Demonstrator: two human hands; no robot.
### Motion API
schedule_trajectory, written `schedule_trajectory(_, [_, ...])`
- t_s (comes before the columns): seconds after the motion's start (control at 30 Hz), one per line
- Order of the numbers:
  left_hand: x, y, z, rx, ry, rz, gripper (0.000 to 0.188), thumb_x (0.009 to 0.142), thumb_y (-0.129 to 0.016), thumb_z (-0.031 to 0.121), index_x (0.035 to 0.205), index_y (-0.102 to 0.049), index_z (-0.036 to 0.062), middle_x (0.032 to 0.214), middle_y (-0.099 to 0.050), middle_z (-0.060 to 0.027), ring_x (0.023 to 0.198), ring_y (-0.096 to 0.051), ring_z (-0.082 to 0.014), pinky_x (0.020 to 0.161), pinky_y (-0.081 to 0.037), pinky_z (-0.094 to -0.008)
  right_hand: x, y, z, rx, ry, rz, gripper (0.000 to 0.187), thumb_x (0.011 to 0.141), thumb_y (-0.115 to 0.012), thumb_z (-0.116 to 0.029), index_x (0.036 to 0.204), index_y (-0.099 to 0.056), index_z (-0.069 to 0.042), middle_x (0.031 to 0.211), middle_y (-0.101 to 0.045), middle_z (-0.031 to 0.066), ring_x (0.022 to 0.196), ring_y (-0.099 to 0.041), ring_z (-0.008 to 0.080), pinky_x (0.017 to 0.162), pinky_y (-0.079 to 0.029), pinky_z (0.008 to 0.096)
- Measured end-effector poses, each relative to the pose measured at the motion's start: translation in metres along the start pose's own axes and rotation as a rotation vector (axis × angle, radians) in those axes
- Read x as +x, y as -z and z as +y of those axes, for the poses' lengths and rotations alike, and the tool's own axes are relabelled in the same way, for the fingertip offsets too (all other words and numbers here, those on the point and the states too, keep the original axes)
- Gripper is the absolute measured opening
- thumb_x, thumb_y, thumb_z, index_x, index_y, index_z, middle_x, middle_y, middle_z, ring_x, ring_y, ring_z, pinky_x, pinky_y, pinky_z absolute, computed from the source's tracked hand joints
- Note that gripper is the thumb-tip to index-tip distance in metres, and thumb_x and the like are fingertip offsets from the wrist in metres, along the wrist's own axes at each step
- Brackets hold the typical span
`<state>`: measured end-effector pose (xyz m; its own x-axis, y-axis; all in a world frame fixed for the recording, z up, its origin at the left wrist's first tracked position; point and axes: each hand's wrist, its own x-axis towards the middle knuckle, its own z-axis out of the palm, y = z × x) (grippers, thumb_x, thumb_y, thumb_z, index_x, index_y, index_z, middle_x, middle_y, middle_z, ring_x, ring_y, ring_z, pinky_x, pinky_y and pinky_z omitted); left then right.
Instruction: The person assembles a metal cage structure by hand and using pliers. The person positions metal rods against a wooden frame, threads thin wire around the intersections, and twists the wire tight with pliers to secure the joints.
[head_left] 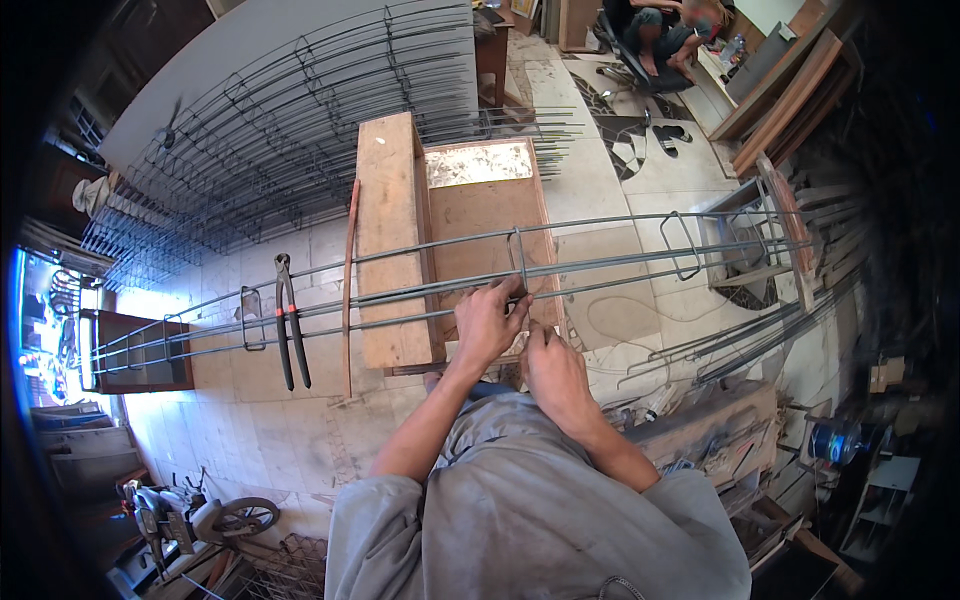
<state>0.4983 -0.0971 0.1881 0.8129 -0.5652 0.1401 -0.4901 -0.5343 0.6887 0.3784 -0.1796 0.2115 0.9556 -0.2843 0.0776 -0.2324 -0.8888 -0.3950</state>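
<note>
Long steel rebar rods (620, 262) run across in front of me, with several bent rebar stirrups (682, 247) set around them. My left hand (486, 322) is closed at the rods, its fingertips gripping rebar beside the foot of a middle stirrup (517, 250). Just right of it and nearer to me, my right hand (556, 372) is closed with the fingers bunched; whatever is in them is too small to make out. Further left, pincers with red and black handles (288, 330) hang over the rods, jaws up.
A wooden box-like bench (385, 240) stands under the rods, with a thin reddish stick (350, 280) along its left side. Finished rebar cages (300, 120) are stacked at the far left. A seated person (665, 40) is at the back right; a motorbike (190, 515) stands lower left.
</note>
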Motion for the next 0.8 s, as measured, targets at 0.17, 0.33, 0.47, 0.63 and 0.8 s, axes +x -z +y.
schedule_trajectory(0.17, [-0.001, 0.002, 0.001, -0.029, -0.007, 0.03, 0.026, 0.084, -0.073, 0.026, 0.102, -0.071, 0.0072, 0.089, -0.073, -0.0107, 0.081, -0.068, -0.034, 0.076, -0.05, -0.0453, 0.017, 0.029, 0.014, -0.024, 0.096, 0.057, 0.024, 0.088, -0.059, -0.014, 0.104, -0.06, 0.003, 0.07, -0.067, 0.0182, 0.059, -0.068, 0.0345, 0.053, -0.055, 0.0455])
schedule_trajectory(0.33, [-0.001, 0.008, 0.0, -0.042, 0.01, 0.007, 0.027, 0.082, -0.073, 0.022, 0.103, -0.07, 0.0064, 0.092, -0.073, -0.0135, 0.088, -0.067, -0.0372, 0.081, -0.051, -0.0474, 0.064, 0.055, 0.011, -0.231, 0.401, 0.061, 0.03, 0.083, -0.064, -0.016, 0.107, -0.062, 0.003, 0.057, -0.064, 0.0119, 0.054, -0.068, 0.0293, 0.048, -0.053, 0.0413])
schedule_trajectory(0.47, [0.001, 0.01, -0.008, 0.016, 0.04, -0.106, 0.033, 0.08, -0.074, 0.023, 0.107, -0.069, 0.0057, 0.094, -0.073, -0.0151, 0.093, -0.067, -0.0397, 0.085, -0.051, -0.0494, 0.105, 0.057, 0.012, -0.39, 0.695, 0.0, 0.035, 0.08, -0.065, -0.018, 0.109, -0.062, 0.001, 0.053, -0.062, 0.0087, 0.051, -0.067, 0.0259, 0.046, -0.051, 0.037])
schedule_trajectory(0.63, [-0.005, 0.013, -0.02, -0.029, -0.047, -0.122, 0.032, 0.081, -0.074, 0.026, 0.106, -0.068, 0.0051, 0.096, -0.072, -0.0161, 0.096, -0.066, -0.0403, 0.087, -0.051, -0.0506, 0.132, 0.054, -0.008, -0.389, 0.978, -0.138, 0.026, 0.083, -0.061, -0.016, 0.105, -0.061, -0.003, 0.054, -0.063, 0.0083, 0.051, -0.067, 0.0252, 0.043, -0.049, 0.0367])
schedule_trajectory(0.8, [0.0, 0.012, -0.026, -0.14, 0.009, -0.173, 0.03, 0.086, -0.071, 0.026, 0.105, -0.068, 0.0041, 0.097, -0.072, -0.0178, 0.096, -0.067, -0.0391, 0.086, -0.052, -0.0485, 0.157, 0.032, -0.013, -0.423, 1.029, -0.177, 0.033, 0.083, -0.061, -0.018, 0.114, -0.063, -0.006, 0.049, -0.058, 0.0051, 0.047, -0.063, 0.0256, 0.045, -0.048, 0.0379])
